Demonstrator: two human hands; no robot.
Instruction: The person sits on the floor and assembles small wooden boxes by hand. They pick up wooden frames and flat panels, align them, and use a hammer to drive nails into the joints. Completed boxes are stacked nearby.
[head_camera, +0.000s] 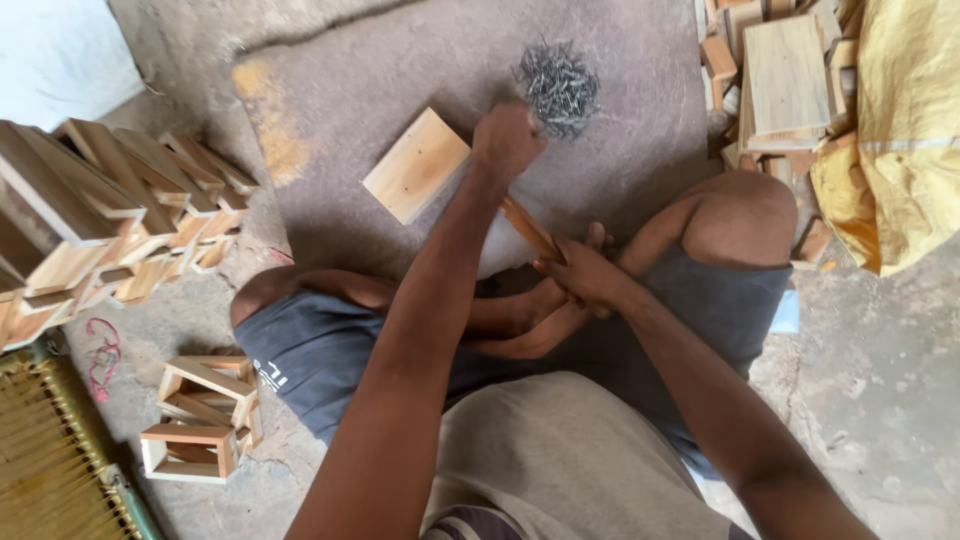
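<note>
— What is each hand doing?

— The left hand (507, 142) is stretched forward, closed in a fist, knuckles up. It sits right at the near edge of the pile of nails (558, 85); whether it has pinched any nails I cannot tell, since the fingers are curled under. The right hand (583, 272) is drawn in close to the body, fingers wrapped around the lower end of a wooden stick (530, 229), which looks like a handle.

— Where does that stick run?

— It slants up from the right hand toward the left hand, and its upper end is hidden under the left wrist. What is at that end cannot be seen.

— And the flat wood?

— A pale wooden board (416, 165) lies on the floor (340, 80) just to the left of the left hand, tilted diagonally; the forearm crosses over its near corner.

— What lies further out?

— Beyond the right hand, to its right and ahead, there is a stack of wooden pieces (785, 75) beside a yellow sack (905, 140). Well to the left of the left hand, rows of small open wooden frames (100, 215) are lined up, and a few more wooden boxes (200, 420) stand nearer the person's knee. The person sits cross-legged, bare feet tucked under the right hand.
</note>
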